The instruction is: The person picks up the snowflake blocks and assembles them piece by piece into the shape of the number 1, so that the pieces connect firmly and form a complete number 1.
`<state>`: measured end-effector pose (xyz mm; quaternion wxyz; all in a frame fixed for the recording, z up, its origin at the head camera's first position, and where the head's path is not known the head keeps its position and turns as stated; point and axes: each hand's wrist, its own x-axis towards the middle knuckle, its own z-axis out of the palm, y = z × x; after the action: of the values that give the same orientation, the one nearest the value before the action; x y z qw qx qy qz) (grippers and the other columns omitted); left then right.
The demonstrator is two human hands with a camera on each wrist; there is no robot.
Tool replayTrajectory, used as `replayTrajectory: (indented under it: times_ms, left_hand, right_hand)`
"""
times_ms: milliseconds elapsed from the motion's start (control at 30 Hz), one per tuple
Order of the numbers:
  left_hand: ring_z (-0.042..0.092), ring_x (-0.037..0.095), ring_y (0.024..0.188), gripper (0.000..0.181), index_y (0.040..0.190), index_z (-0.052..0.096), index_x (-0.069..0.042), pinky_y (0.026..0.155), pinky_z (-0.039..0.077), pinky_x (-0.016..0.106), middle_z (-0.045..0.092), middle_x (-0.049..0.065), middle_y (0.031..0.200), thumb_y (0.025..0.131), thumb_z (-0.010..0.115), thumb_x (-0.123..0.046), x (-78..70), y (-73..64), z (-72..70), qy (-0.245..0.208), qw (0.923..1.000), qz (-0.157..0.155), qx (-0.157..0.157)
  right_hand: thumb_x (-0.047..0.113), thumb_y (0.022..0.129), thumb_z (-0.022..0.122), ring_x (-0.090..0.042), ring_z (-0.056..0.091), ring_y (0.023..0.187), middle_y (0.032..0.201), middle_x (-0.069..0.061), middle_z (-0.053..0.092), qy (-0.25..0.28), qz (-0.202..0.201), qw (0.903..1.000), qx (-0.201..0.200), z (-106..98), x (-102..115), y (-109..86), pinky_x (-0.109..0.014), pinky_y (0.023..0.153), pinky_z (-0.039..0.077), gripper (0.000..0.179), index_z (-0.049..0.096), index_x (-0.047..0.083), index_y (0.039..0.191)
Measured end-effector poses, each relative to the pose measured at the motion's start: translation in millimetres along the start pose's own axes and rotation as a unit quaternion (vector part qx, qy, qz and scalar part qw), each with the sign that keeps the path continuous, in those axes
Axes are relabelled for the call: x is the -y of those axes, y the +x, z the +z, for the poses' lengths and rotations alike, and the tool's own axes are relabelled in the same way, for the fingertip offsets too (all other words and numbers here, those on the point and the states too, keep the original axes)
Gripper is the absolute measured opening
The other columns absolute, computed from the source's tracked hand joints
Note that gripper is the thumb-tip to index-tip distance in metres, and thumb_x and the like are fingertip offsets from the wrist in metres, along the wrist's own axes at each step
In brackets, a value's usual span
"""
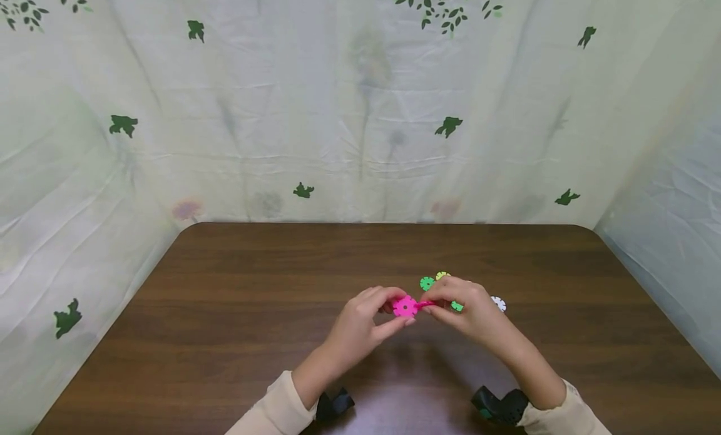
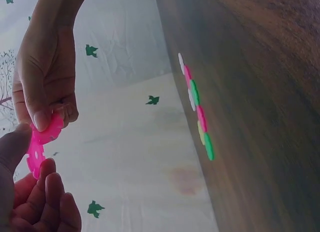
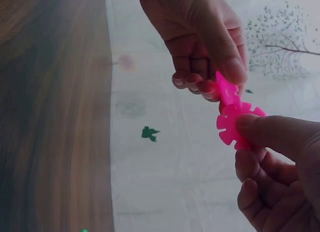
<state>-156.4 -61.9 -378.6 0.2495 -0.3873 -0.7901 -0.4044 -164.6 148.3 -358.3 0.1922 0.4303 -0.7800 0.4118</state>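
Note:
My left hand [image 1: 360,319] pinches a pink notched disc [image 1: 405,307] by its edges, its flat face towards the head camera. Between the thumb and fingers of my right hand [image 1: 473,310] is a second pink notched disc [image 3: 229,126], seen edge-on in the head view. The two discs meet at their rims, set at an angle to each other, above the table. Behind the right hand lie a green disc [image 1: 427,283], a yellow disc [image 1: 442,275] and a white disc [image 1: 499,303], partly covered by that hand.
Several pink, green, white and yellow discs lie along the brown table [image 1: 253,285]; a green one [image 2: 209,147] is at one end in the left wrist view. A pale curtain [image 1: 338,109] with green birds hangs beyond the table's far edge. Black wrist cameras [image 1: 498,407] sit at the sleeves.

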Motion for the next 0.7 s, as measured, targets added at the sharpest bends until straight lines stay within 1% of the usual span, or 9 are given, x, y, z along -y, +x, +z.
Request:
replayTrajectory:
  times_ms: [67, 167, 300, 367, 467, 567, 633, 700]
  left_hand:
    - [0.054, 0.008, 0.076, 0.032, 0.097, 0.061, -0.003, 0.068, 0.045, 0.013, 0.06, 0.0, 0.084, 0.072, 0.075, -0.018, -0.9, 0.2, 0.3, -0.014, 0.9999, 0.009, -0.001]
    - [0.055, 0.007, 0.077, 0.031, 0.097, 0.06, -0.002, 0.069, 0.045, 0.013, 0.06, 0.0, 0.084, 0.074, 0.074, -0.018, -2.2, 0.3, 0.7, -0.031, 0.9994, 0.015, -0.001]
    - [0.055, 0.008, 0.076, 0.031, 0.095, 0.061, -0.002, 0.069, 0.046, 0.014, 0.059, 0.0, 0.083, 0.072, 0.075, -0.016, -3.9, 0.2, 1.4, -0.042, 0.9991, 0.009, 0.005]
    - [0.055, 0.009, 0.076, 0.031, 0.095, 0.061, -0.002, 0.069, 0.046, 0.014, 0.059, 0.001, 0.083, 0.071, 0.075, -0.015, -4.2, 0.3, 2.0, -0.042, 0.999, 0.003, 0.01]
    - [0.055, 0.01, 0.078, 0.029, 0.095, 0.062, -0.002, 0.07, 0.046, 0.016, 0.06, 0.0, 0.084, 0.073, 0.075, -0.015, -2.7, 1.4, 2.7, -0.035, 0.999, -0.013, 0.024]
    - [0.055, 0.01, 0.081, 0.029, 0.098, 0.064, -0.002, 0.072, 0.046, 0.017, 0.059, 0.001, 0.09, 0.075, 0.073, -0.015, -0.4, 2.1, 2.0, -0.029, 0.9987, -0.029, 0.032]
    - [0.056, 0.01, 0.083, 0.03, 0.102, 0.064, -0.001, 0.073, 0.047, 0.018, 0.058, 0.002, 0.096, 0.076, 0.072, -0.014, 0.0, 2.0, 0.3, -0.027, 0.9987, -0.031, 0.029]
    - [0.057, 0.01, 0.085, 0.035, 0.107, 0.063, -0.001, 0.074, 0.047, 0.019, 0.056, 0.003, 0.1, 0.075, 0.073, -0.013, -0.8, 1.6, -1.6, -0.026, 0.9991, -0.023, 0.026]
  right_hand:
    - [0.015, 0.078, 0.068, -0.011, 0.054, 0.073, 0.081, 0.002, 0.061, 0.003, -0.02, 0.9998, 0.003, 0.0, 0.4, -0.1, -0.019, 0.058, 0.045, 0.008, 0.067, 0.01, 0.085]
    - [0.026, 0.084, 0.059, -0.012, 0.055, 0.074, 0.082, 0.001, 0.062, -0.001, -0.044, 0.999, 0.0, 0.6, 1.1, -0.2, -0.019, 0.06, 0.045, 0.019, 0.067, 0.009, 0.086]
    - [0.027, 0.086, 0.056, -0.014, 0.056, 0.073, 0.082, -0.002, 0.061, 0.0, -0.053, 0.9986, 0.001, 3.0, 1.2, -1.4, -0.018, 0.062, 0.046, 0.023, 0.066, 0.006, 0.086]
    - [0.024, 0.084, 0.058, -0.014, 0.056, 0.072, 0.082, -0.003, 0.061, -0.001, -0.043, 0.9991, 0.006, 3.7, 1.9, -2.3, -0.018, 0.063, 0.046, 0.02, 0.065, 0.006, 0.086]
    - [0.016, 0.078, 0.066, -0.011, 0.056, 0.069, 0.08, 0.0, 0.061, 0.0, 0.0, 1.0, 0.005, 3.7, 3.4, -3.0, -0.018, 0.061, 0.047, 0.014, 0.066, 0.007, 0.088]
    - [0.008, 0.071, 0.072, -0.009, 0.056, 0.065, 0.078, 0.004, 0.061, 0.021, 0.065, 0.9977, -0.004, 3.7, 4.0, -3.2, -0.021, 0.059, 0.047, 0.019, 0.066, 0.01, 0.089]
    - [0.006, 0.07, 0.073, -0.01, 0.057, 0.063, 0.077, 0.004, 0.061, 0.052, 0.107, 0.9928, -0.007, 5.2, 3.5, -3.0, -0.023, 0.057, 0.048, 0.021, 0.065, 0.01, 0.089]
    - [0.003, 0.072, 0.072, -0.013, 0.06, 0.064, 0.077, 0.0, 0.063, 0.104, 0.145, 0.984, -0.004, 7.6, 2.6, -3.1, -0.027, 0.059, 0.05, 0.019, 0.064, 0.008, 0.089]
